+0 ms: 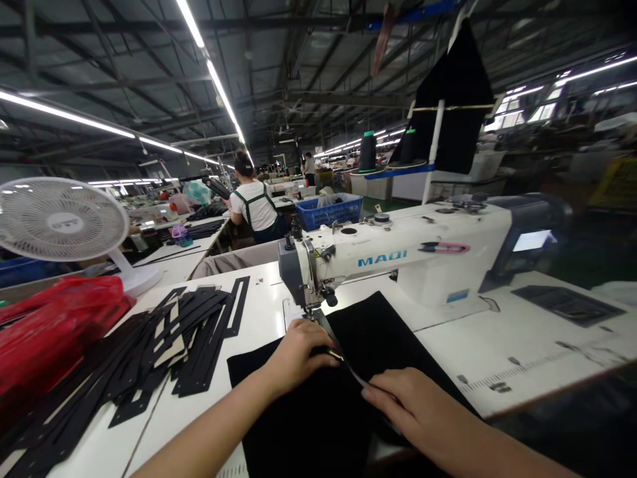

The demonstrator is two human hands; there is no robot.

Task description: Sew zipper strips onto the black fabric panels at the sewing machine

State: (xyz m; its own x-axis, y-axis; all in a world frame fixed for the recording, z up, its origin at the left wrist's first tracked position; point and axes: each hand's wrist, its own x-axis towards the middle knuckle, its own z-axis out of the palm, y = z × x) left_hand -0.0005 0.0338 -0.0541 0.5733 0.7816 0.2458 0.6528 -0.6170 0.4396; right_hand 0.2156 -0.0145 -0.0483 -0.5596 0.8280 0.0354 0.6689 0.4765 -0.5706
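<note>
Fabric [308, 425], black, lies on the white table [263, 282] in front of the sewing machine [398, 262], its far part reaching under the machine's arm and its near part below both of my wrists. A narrow grey strip [354, 376] runs along it from the machine's presser foot [312, 313] toward me, with black material on both sides. My right hand [411, 401] has the near stretch of this strip pinched between thumb and fingers, the grip closed, the other fingers folded under and partly hidden. My left hand [301, 352] rests on the fabric just beside the presser foot, palm down, fingers bent and close together. A small brass-coloured piece [336, 355] shows at the left thumb; whether it is gripped or merely touched, I cannot tell. The exact stitching point is obscured by the left fingers. To the left on the table, apart from both hands, lies a loose pile of dark slotted strips [199, 332], with a red plastic bag [74, 318] beside it.
</note>
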